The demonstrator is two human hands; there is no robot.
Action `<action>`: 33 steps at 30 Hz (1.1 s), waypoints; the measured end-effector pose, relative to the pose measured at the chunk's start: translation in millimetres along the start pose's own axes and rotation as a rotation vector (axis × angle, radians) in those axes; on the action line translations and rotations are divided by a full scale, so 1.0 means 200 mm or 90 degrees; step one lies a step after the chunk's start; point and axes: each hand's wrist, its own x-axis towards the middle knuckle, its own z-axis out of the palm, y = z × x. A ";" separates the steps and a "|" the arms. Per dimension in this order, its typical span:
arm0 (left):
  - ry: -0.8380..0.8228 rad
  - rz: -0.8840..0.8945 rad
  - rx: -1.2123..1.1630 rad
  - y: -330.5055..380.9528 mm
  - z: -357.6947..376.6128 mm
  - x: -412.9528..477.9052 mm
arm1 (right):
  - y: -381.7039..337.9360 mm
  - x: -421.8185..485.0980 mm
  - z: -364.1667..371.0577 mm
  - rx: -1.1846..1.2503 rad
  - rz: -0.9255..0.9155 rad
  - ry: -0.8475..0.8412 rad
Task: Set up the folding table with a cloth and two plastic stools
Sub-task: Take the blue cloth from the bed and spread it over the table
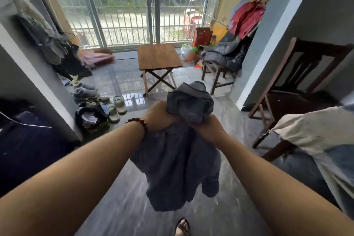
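Left hand [159, 117]: clenched around bunched top of blue-grey cloth [180, 159].
Right hand [206, 126]: clenched on same bunch, just beside left fingers.
Cloth position: puffed up above fingers, bulk hung limp below them.
Folding table [159, 56]: stood unfolded, bare-topped, well beyond fingers.
Handling: judged light, soft, shapeless; best gripped at two adjacent corners for spreading.

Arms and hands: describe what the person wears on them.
The left forearm and right forearm are bare, with no sleeves in view. A bracelet of round, dark reddish-brown beads circles the left wrist, just behind the left hand. The right hand and its wrist show no glove, watch or band.
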 end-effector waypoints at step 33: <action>-0.037 0.009 0.114 -0.62 -0.81 2.66 | -0.34 2.84 -0.01 -0.072 0.057 0.017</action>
